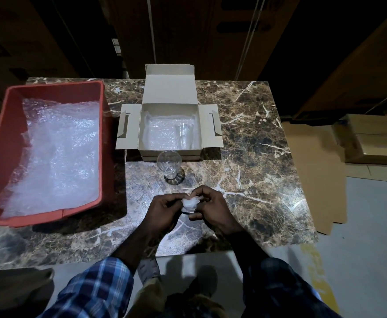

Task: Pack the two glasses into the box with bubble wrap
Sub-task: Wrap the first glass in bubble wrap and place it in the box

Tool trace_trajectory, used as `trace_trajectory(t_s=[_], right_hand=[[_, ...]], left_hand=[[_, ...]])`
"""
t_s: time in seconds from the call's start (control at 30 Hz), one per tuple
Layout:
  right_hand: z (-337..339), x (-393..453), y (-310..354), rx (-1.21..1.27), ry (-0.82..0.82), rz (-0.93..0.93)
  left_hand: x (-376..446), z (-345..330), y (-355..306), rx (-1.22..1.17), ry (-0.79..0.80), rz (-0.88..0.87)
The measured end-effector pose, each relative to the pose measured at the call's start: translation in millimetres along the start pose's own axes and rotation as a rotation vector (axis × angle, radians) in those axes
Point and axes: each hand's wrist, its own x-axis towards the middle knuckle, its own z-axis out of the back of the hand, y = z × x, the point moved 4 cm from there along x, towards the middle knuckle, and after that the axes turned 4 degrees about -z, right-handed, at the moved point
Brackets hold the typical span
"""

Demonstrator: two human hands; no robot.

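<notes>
An open cardboard box stands at the middle of the marble table, lined with bubble wrap. One clear glass lies inside it at the right. A second clear glass stands upright just in front of the box. Nearer to me, my left hand and my right hand both grip a small crumpled wad of bubble wrap between them, fingers curled round it.
A red plastic bin with sheets of bubble wrap sits at the left of the table. On the floor to the right lie flat cardboard and stacked cardboard boxes. Large cartons stand behind the table.
</notes>
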Motion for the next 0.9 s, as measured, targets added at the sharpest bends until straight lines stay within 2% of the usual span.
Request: trace_trajectory(t_s=[0.13, 0.27, 0.33, 0.37, 0.43, 0.47, 0.57, 0.63, 0.7, 0.77, 0.9], right_hand=[[-6, -7, 13, 0.083, -0.023, -0.008], [-6, -12, 40, 0.142, -0.049, -0.026], [-10, -15, 59, 0.149, -0.029, 0.005], [-13, -15, 68, 0.125, -0.026, 0.031], [-18, -11, 85, 0.006, -0.070, 0.082], [-20, -7, 93, -0.071, -0.096, 0.102], [-25, 4, 118, -0.309, -0.172, 0.209], [-29, 11, 136, -0.457, -0.225, 0.302], [-37, 16, 148, -0.594, -0.240, 0.358], [-49, 24, 152, -0.789, -0.216, 0.375], [-73, 31, 159, -1.213, -0.219, 0.474]], left_hand=[[-4, 1, -14, -0.015, -0.014, 0.029], [-15, -6, -43, -0.163, -0.023, -0.001], [-18, -6, -60, -0.103, -0.030, -0.083], [-16, -2, -68, 0.024, -0.054, -0.161], [-12, 2, -81, 0.188, -0.093, -0.269], [-10, 4, -85, 0.190, -0.119, -0.294], [-6, 17, -88, 0.234, -0.300, -0.384], [-2, 25, -93, 0.400, -0.375, -0.473], [3, 28, -97, 0.592, -0.361, -0.530], [14, 30, -96, 0.704, -0.280, -0.527], [25, 28, -98, 0.648, -0.172, -0.522]])
